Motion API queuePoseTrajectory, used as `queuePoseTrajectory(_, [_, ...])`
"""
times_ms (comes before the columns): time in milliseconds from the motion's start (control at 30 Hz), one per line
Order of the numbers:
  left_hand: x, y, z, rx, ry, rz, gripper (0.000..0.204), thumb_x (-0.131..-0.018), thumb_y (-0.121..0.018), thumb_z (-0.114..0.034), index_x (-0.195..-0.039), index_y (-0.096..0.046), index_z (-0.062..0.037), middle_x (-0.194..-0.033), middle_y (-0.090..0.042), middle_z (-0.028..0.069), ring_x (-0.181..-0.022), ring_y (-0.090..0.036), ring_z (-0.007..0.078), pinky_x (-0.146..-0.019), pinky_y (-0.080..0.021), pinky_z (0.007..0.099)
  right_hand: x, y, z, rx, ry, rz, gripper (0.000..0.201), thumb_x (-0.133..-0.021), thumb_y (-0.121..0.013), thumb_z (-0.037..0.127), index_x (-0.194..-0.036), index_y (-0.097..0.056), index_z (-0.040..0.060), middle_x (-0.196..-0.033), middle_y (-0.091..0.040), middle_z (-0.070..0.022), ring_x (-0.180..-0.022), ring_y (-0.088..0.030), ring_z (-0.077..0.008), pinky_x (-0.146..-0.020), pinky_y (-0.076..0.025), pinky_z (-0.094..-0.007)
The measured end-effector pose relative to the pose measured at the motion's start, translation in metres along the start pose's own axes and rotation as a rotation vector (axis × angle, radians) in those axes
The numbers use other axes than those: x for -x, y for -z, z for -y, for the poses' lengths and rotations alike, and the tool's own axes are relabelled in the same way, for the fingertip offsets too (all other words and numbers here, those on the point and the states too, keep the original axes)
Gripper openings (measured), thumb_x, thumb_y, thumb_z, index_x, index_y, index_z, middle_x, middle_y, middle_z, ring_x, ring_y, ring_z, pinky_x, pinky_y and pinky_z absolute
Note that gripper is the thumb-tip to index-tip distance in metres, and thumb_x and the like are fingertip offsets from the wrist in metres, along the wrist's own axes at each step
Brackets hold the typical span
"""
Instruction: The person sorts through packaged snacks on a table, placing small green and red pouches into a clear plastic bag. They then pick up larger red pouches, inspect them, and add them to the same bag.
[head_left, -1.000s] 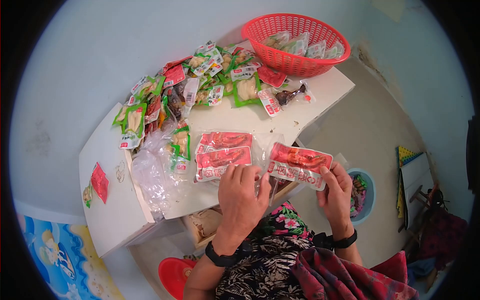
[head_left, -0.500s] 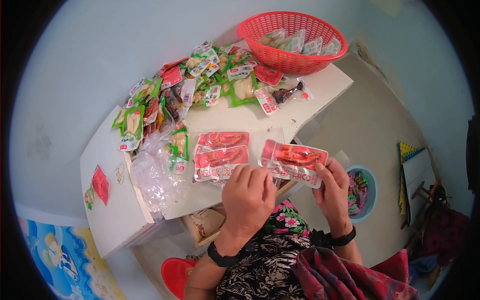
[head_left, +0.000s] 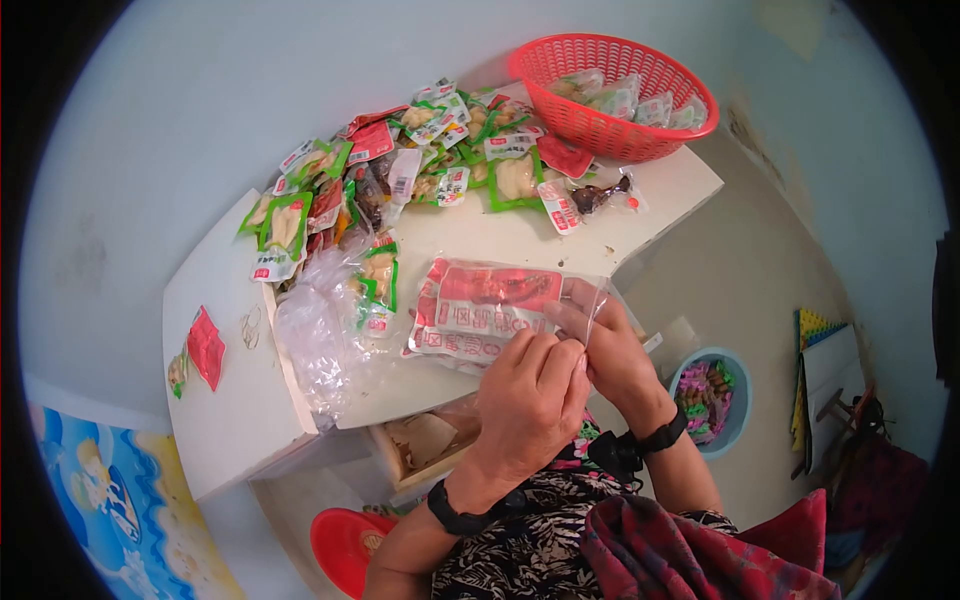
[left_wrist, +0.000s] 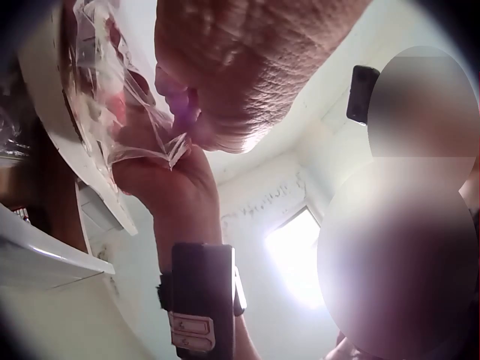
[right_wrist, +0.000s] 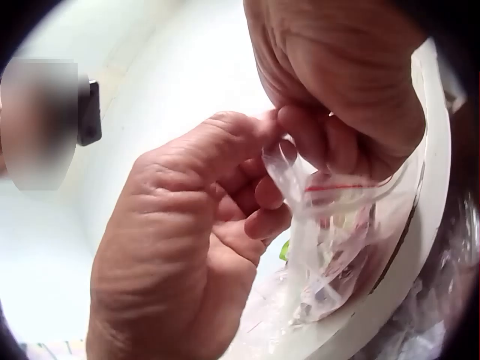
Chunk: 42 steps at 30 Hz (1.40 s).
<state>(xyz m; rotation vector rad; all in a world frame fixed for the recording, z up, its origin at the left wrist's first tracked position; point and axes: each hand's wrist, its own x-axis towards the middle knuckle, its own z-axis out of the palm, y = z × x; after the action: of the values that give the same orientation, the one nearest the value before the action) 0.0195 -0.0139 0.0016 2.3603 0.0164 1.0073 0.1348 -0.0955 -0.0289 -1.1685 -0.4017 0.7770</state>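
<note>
A clear plastic bag (head_left: 597, 300) lies over the table's front part, its mouth at the right. Inside it, a red-and-white food packet (head_left: 500, 290) with a printed picture overlaps other similar packets (head_left: 455, 345). With thumb and fingertips my left hand (head_left: 535, 395) pinches the bag's edge near the mouth. My right hand (head_left: 610, 345) has its fingers inside the bag mouth, seen through the film, gripping the packet's right end. The left wrist view shows the stretched film (left_wrist: 176, 150) between both hands; in the right wrist view, the bag's edge (right_wrist: 289, 169) hangs at the fingertips.
Many green, white and red food packets (head_left: 420, 150) are heaped along the wall. A red basket (head_left: 620, 130) with bagged packets stands at the far right. Crumpled clear bags (head_left: 315, 320) lie left. On the floor are a blue basin (head_left: 740, 400) and a red bowl (head_left: 345, 550).
My right hand has brought the packet leftward into the clear bag. My left hand has shifted right to the bag's mouth and now pinches its edge.
</note>
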Motion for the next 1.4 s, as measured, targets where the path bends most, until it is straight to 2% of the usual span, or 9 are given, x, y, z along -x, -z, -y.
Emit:
queuePoseTrajectory(300, [0.017, -0.003, 0.01, 0.202, -0.002, 0.077, 0.015, -0.087, -0.073, 0.001, -0.099, -0.065, -0.0015, -0.088, -0.067, 0.0118, -0.078, -0.063, 0.0321, -0.068, -0.052, 0.0409, -0.029, -0.009, 0.01, 0.101, -0.188, 0.133, 0.028, -0.106, -0.062, 0.022, -0.122, -0.065, -0.0002, -0.081, -0.062, 0.0005, -0.065, -0.059, -0.0074, -0.054, -0.044, -0.0232])
queuePoseTrajectory(400, [0.018, 0.007, 0.021, 0.123, -0.025, -0.031, 0.015, -0.088, -0.073, 0.0, -0.101, -0.065, -0.001, -0.089, -0.068, 0.0121, -0.078, -0.063, 0.0336, -0.07, -0.053, 0.0419, -0.024, -0.007, 0.007, -0.061, -0.164, 0.098, 0.038, -0.107, -0.06, 0.025, -0.133, -0.062, -0.0028, -0.098, -0.07, -0.007, -0.07, -0.066, -0.0112, -0.055, -0.05, -0.0248])
queuePoseTrajectory(500, [0.012, 0.03, 0.039, -0.032, 0.076, -0.138, 0.016, -0.089, -0.071, -0.002, -0.104, -0.067, -0.0005, -0.095, -0.069, 0.0127, -0.086, -0.064, 0.0346, -0.079, -0.053, 0.0442, -0.01, 0.0, 0.017, 0.116, -0.018, 0.126, 0.045, -0.108, -0.057, 0.026, -0.139, -0.059, -0.0056, -0.108, -0.072, -0.0109, -0.076, -0.071, -0.0135, -0.059, -0.055, -0.0255])
queuePoseTrajectory(700, [0.009, 0.055, 0.077, -0.338, 0.19, -0.16, 0.034, -0.09, -0.069, -0.008, -0.123, -0.066, 0.0001, -0.117, -0.065, 0.017, -0.109, -0.058, 0.0363, -0.096, -0.046, 0.0478, 0.018, 0.006, -0.004, 0.567, 0.131, -0.02, 0.017, -0.102, -0.064, 0.004, -0.117, -0.063, -0.0042, -0.09, -0.07, -0.0074, -0.073, -0.071, -0.0129, -0.063, -0.054, -0.0279])
queuePoseTrajectory(833, [0.028, 0.066, 0.069, -0.261, 0.259, 0.028, 0.081, -0.084, -0.08, -0.015, -0.155, -0.043, -0.0013, -0.155, -0.045, 0.0228, -0.144, -0.042, 0.041, -0.118, -0.038, 0.0498, 0.02, -0.005, 0.002, 0.605, 0.135, -0.121, 0.022, -0.1, -0.067, 0.004, -0.119, -0.062, -0.0055, -0.093, -0.07, -0.0092, -0.071, -0.069, -0.0127, -0.06, -0.053, -0.0287])
queuePoseTrajectory(933, [0.049, 0.066, 0.078, -0.137, 0.327, 0.144, 0.108, -0.077, -0.087, -0.014, -0.165, -0.025, -0.0045, -0.167, -0.03, 0.0235, -0.156, -0.027, 0.0412, -0.126, -0.03, 0.0493, 0.016, -0.012, 0.001, 0.564, 0.153, -0.101, 0.025, -0.099, -0.069, 0.004, -0.121, -0.062, -0.0054, -0.096, -0.07, -0.0094, -0.07, -0.067, -0.0117, -0.059, -0.052, -0.0282])
queuePoseTrajectory(1033, [0.05, 0.068, 0.079, -0.106, 0.416, 0.142, 0.117, -0.072, -0.09, -0.01, -0.166, -0.021, -0.0066, -0.168, -0.03, 0.0236, -0.156, -0.028, 0.0413, -0.126, -0.03, 0.0487, 0.011, -0.017, -0.008, 0.464, 0.158, -0.12, 0.027, -0.098, -0.07, 0.004, -0.123, -0.063, -0.0047, -0.098, -0.071, -0.0077, -0.071, -0.066, -0.0097, -0.058, -0.051, -0.0267])
queuePoseTrajectory(1267, [0.054, 0.063, 0.088, -0.173, 0.334, 0.141, 0.11, -0.071, -0.091, -0.014, -0.163, -0.032, -0.0084, -0.167, -0.033, 0.0208, -0.154, -0.032, 0.0401, -0.125, -0.032, 0.0489, 0.012, -0.016, -0.007, 0.318, -0.032, -0.042, 0.02, -0.095, -0.072, 0.004, -0.114, -0.072, -0.0024, -0.1, -0.072, -0.0025, -0.076, -0.064, -0.0069, -0.064, -0.051, -0.0239])
queuePoseTrajectory(1400, [0.044, 0.074, 0.077, -0.404, 0.238, 0.252, 0.093, -0.074, -0.089, -0.023, -0.156, -0.047, -0.0084, -0.163, -0.041, 0.0178, -0.154, -0.033, 0.0387, -0.125, -0.032, 0.0493, 0.003, -0.01, -0.023, 0.517, 0.138, 0.029, 0.022, -0.093, -0.07, 0.003, -0.114, -0.073, -0.0014, -0.095, -0.071, -0.0014, -0.076, -0.061, -0.0066, -0.069, -0.051, -0.0248])
